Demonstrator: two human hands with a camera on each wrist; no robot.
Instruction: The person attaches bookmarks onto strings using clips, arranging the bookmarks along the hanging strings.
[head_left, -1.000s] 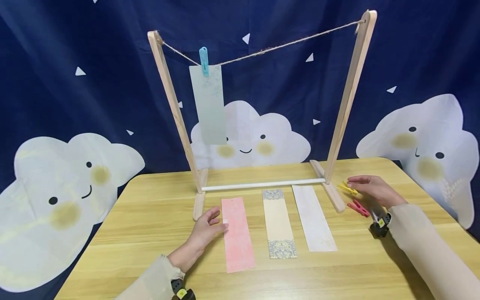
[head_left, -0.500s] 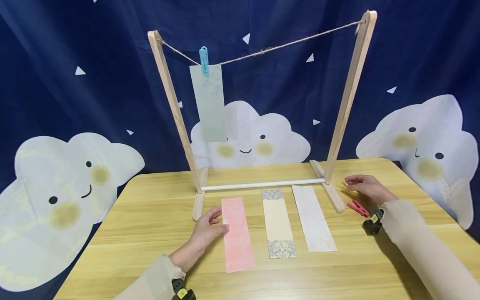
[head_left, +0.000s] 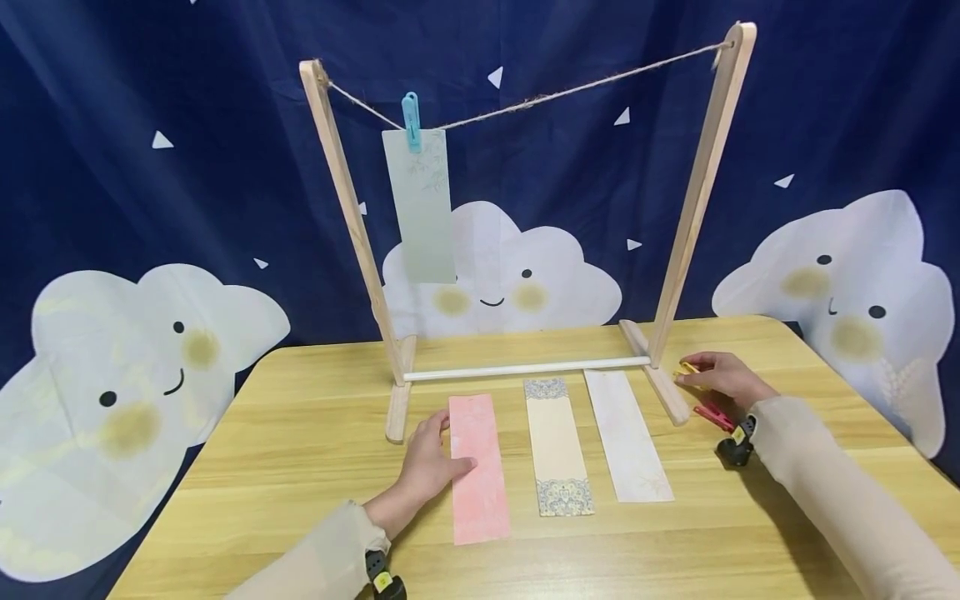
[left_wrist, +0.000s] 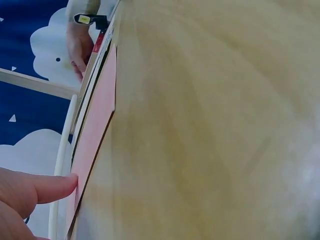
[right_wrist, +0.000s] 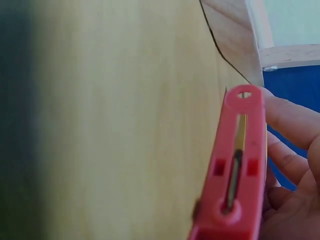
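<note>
The pink card (head_left: pixel 483 504) was pinched by the left hand (head_left: pixel 431 461). Near the red peg (right_wrist: pixel 226 197) and rack foot (head_left: pixel 667 398), the yellow peg (head_left: pixel 685 372) was touched by the right hand (head_left: pixel 727 379), its grip unclear.

There are four cards (head_left: pixel 480 500) (head_left: pixel 558 442) (head_left: pixel 630 442) (head_left: pixel 422 212), three visible clothespins (head_left: pixel 412 121) (head_left: pixel 712 416) (head_left: pixel 688 372), one rack (head_left: pixel 699 192), two hands (head_left: pixel 429 462) (head_left: pixel 727 382).

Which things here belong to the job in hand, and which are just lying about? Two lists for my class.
Apparently part of the job:
- pink card
- patterned card
- white card
- hanging green card
- blue clothespin
- yellow clothespin
- red clothespin
- string
- wooden frame

Apparently just surroundings:
- cloud-print curtain
- wooden table
</note>
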